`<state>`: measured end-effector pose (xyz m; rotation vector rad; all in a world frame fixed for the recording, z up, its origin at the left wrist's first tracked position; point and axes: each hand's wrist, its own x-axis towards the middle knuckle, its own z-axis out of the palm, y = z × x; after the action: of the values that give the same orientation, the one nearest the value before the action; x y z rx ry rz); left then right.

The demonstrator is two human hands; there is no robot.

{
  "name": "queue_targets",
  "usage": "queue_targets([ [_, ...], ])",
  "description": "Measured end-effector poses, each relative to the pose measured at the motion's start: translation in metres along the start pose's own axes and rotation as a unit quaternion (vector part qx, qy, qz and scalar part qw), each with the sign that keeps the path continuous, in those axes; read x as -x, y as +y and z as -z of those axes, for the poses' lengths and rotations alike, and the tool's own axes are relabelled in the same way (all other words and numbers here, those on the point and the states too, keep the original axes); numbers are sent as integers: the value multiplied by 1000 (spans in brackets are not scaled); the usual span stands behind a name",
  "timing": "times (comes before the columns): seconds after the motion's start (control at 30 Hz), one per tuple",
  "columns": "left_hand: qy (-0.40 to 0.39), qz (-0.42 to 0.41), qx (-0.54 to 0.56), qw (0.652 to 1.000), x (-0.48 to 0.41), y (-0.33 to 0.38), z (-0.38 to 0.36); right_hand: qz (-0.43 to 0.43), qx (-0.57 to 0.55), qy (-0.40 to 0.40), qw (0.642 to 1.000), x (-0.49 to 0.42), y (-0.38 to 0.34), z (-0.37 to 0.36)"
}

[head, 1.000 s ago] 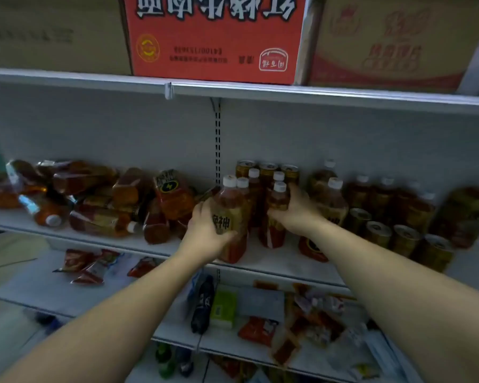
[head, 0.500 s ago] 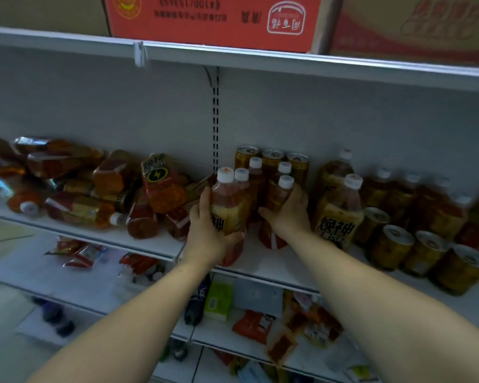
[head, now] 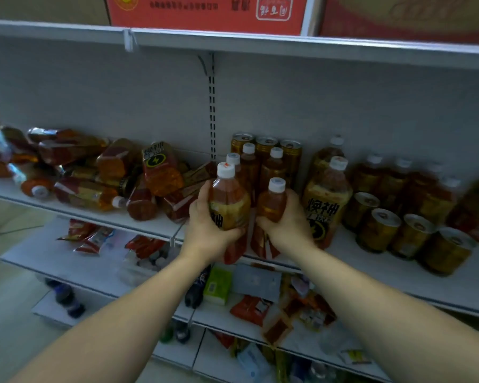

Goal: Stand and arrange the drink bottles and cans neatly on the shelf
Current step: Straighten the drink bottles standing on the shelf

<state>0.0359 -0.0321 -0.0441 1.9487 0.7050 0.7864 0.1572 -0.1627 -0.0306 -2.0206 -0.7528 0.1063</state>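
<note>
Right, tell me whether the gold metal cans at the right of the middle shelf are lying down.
No, the gold metal cans stand upright in a row on the white shelf, round tops facing up.

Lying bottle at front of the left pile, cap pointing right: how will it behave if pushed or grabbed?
The lying bottle lies on its side near the shelf edge, so a push would probably roll it, maybe off. It looks full of amber liquid, so likely heavy for its size. Its glossy wrap may be slippery.
</note>
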Motion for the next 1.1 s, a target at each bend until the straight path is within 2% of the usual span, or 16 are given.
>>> queue_targets([
  [0.3, -111, -62, 28, 991, 27, 26, -24, -90, 3, 119, 989, 64, 8, 60],
  [0.6, -217, -111, 54, 968, 71, 90, -98, -149, 44, 235, 959, 105, 44, 166],
  [0.8, -220, -134, 61, 964, 93, 133, -168, -182, 50, 249, 950, 114, 95, 244],
  [1.1, -185, -82, 67, 977, 114, 172, -259, -169, 52, 219, 960, 95, 169, 332],
])
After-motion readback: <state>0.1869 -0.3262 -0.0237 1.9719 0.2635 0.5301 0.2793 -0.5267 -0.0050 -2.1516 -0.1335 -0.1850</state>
